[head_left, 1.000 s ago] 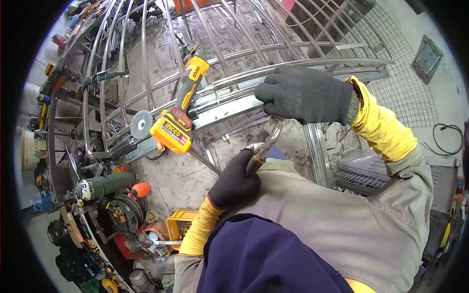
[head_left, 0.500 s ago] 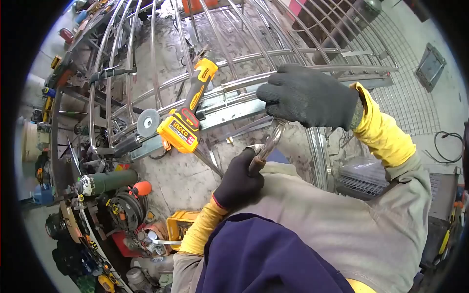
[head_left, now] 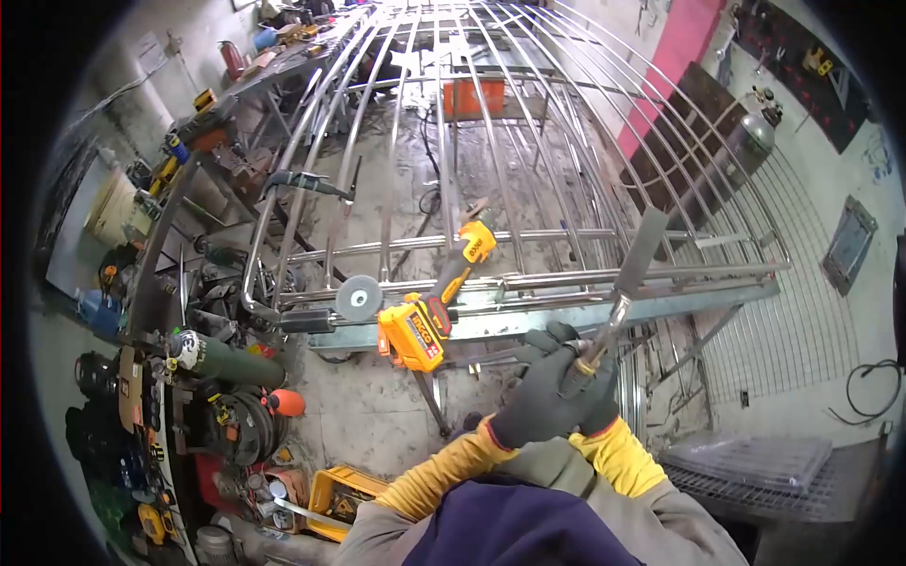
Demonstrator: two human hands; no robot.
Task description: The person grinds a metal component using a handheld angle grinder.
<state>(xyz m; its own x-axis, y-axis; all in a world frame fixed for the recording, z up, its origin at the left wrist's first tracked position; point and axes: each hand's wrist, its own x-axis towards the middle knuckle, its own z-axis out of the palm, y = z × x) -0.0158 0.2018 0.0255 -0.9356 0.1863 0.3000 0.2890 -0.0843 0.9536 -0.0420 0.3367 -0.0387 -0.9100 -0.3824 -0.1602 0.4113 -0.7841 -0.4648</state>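
Observation:
Both my hands wear dark gloves and meet low in the centre. My left hand is closed round the handle of a tool with a long flat blade, which points up and right over the metal frame. Just behind it, my right hand is close against the left, largely covered by it, and its grip is hidden. A yellow and black angle grinder lies on the frame's near edge, left of my hands. Beside it stands a grey disc.
The large frame of curved metal bars stretches away ahead. A green cylinder and an orange object are at the left, above a yellow crate. A wire mesh leans at the right.
The view has tilted up, showing more of the room. My hands have come together, and the tool's blade, earlier hidden near my right hand, now stands in full view.

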